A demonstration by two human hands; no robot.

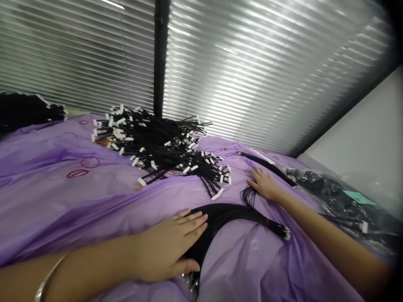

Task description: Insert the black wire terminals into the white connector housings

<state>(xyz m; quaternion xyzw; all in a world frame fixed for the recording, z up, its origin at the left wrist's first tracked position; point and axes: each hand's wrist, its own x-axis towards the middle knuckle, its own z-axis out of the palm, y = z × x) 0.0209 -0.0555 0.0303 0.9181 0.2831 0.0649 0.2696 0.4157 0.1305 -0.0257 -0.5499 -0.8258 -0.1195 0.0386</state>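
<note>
A thick bundle of black wires [229, 210] curves over the purple sheet [239, 256], tied with a red band near its right end. Bare metal tips show at both ends. My left hand [176, 243] lies flat across the lower part of this bundle, fingers stretched out. Farther off to the right, my right hand [264, 184] rests with spread fingers on the sheet. Beside it is a small loop of thin black wires [248, 196], partly hidden by the hand. Just beyond that hand lies a second, slimmer bundle of black wires [267, 164].
A big pile of black cables with white connectors [154, 134] sits at the back middle. Another black cable heap [25, 111] is at far left. Clear plastic bags [333, 197] with a green label lie at right. Red rubber bands [78, 173] dot the sheet. Blinds [239, 75] stand behind.
</note>
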